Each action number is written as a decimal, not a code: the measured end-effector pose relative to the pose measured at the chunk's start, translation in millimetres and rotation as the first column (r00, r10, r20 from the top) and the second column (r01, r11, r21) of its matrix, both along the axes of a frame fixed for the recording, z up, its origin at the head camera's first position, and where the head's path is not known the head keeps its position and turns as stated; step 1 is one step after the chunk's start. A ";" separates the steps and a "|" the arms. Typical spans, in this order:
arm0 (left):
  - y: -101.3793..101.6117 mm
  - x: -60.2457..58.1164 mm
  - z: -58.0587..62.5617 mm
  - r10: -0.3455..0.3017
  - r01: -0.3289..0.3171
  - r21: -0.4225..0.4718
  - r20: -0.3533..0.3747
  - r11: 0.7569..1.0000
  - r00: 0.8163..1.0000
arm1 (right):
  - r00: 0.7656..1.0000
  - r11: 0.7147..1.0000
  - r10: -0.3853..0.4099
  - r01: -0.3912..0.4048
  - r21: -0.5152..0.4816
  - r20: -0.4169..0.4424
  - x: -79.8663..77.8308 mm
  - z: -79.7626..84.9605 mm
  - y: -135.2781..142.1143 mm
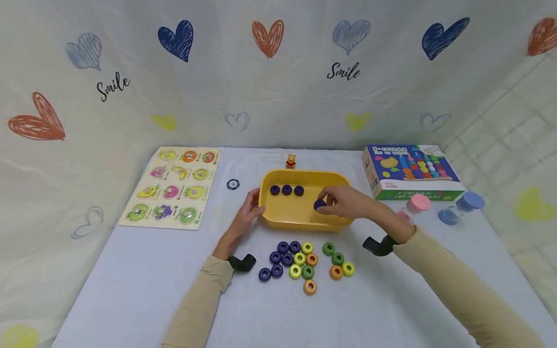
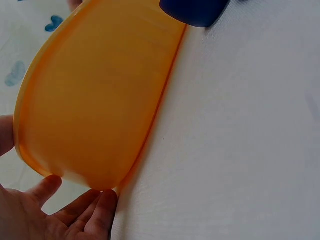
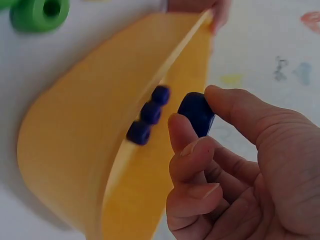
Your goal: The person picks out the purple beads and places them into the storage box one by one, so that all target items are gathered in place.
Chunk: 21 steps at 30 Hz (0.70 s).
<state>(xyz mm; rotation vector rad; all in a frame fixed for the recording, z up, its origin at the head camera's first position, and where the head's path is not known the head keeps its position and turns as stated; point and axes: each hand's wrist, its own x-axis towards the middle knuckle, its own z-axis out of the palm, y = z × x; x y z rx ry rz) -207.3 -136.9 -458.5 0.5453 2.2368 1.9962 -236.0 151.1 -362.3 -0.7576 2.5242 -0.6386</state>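
Observation:
In the head view a yellow tray (image 1: 278, 220) stands on the table. My left hand (image 1: 246, 212) holds its left end; in the left wrist view several fingertips (image 2: 104, 205) press on the outside of its wall. Over the right part of the tray, my right hand (image 1: 344, 201) pinches a dark blue bead (image 3: 197, 112) between thumb and fingers. Three dark blue beads (image 1: 286, 190) sit in a row inside the tray, towards its back wall. In front of the tray lie loose ring-shaped beads: dark blue (image 1: 275, 257), yellow (image 1: 300, 258), green (image 1: 328, 249) and orange (image 1: 336, 272).
A fruit picture board (image 1: 170, 191) lies at the left, near a round dark chip (image 1: 233, 184). Behind the tray stands a small bear figure (image 1: 290, 161). At the right are a colourful bead-set box (image 1: 413, 171), a pink-lidded jar (image 1: 418, 203) and a blue-lidded one (image 1: 470, 201).

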 end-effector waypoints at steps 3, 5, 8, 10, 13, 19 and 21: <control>-0.6 -1.1 -0.8 -0.002 0.002 0.007 0.005 1.000 1.000 | 1.000 0.998 -0.017 0.016 0.066 0.019 -22.1 -5.7 -7.3; -0.7 -1.3 -0.9 0.000 0.000 0.009 0.008 1.000 1.000 | 1.000 0.993 -0.015 0.013 0.117 0.017 -34.6 -9.4 -12.8; 0.2 -1.2 -1.3 0.000 0.000 0.011 0.012 1.000 1.000 | 1.000 0.978 -0.022 0.020 0.208 0.004 -49.6 -15.2 -19.7; 1.0 -0.8 -1.4 -0.007 0.006 0.010 0.012 1.000 1.000 | 1.000 0.962 -0.026 0.025 0.271 -0.001 -56.9 -18.8 -23.3; 1.3 -0.7 -1.3 -0.017 0.017 0.002 0.011 1.000 1.000 | 0.999 0.941 -0.043 0.033 0.337 0.022 -64.4 -23.4 -27.1; -2.0 -0.7 1.4 -0.007 0.007 -0.001 0.003 1.000 1.000 | 0.999 0.918 -0.014 -0.006 0.398 0.048 -75.5 -24.9 -31.4; -3.6 -0.6 1.7 -0.003 0.003 -0.007 0.004 1.000 1.000 | 0.999 0.915 0.001 -0.019 0.402 0.045 -80.1 -22.2 -34.3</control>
